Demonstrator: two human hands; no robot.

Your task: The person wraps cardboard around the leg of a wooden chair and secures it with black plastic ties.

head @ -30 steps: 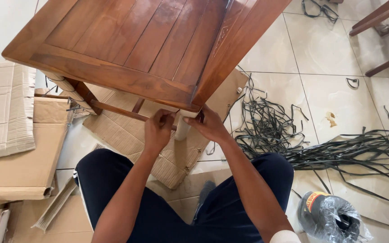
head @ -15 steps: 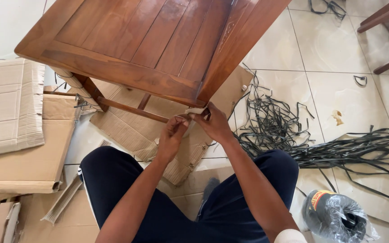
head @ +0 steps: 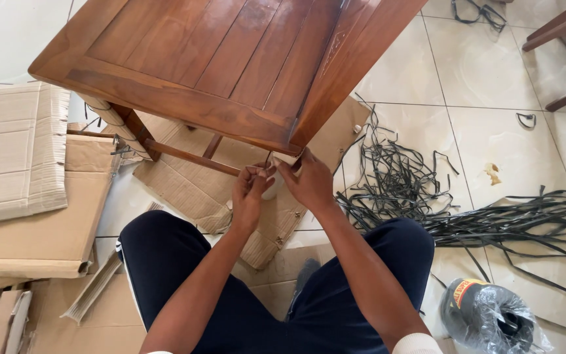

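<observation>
1. Left hand (head: 249,190) and right hand (head: 309,183) pinch the pale wrapped leg (head: 274,187), under the wooden chair (head: 230,59) corner.
2. Flattened cardboard (head: 185,187) lies beneath.
3. Black straps (head: 414,190) clutter the tiled floor (head: 486,78), right.
4. Strap roll (head: 489,318) sits beside the right knee.

A brown slatted wooden table (head: 230,59) stands ahead over flattened corrugated cardboard sheets (head: 185,187), with stacked cardboard boxes (head: 27,196) to its left, tangled dark plastic straps (head: 427,190) to its right, and a plastic-wrapped strap roll (head: 489,318) nearest at right.
</observation>
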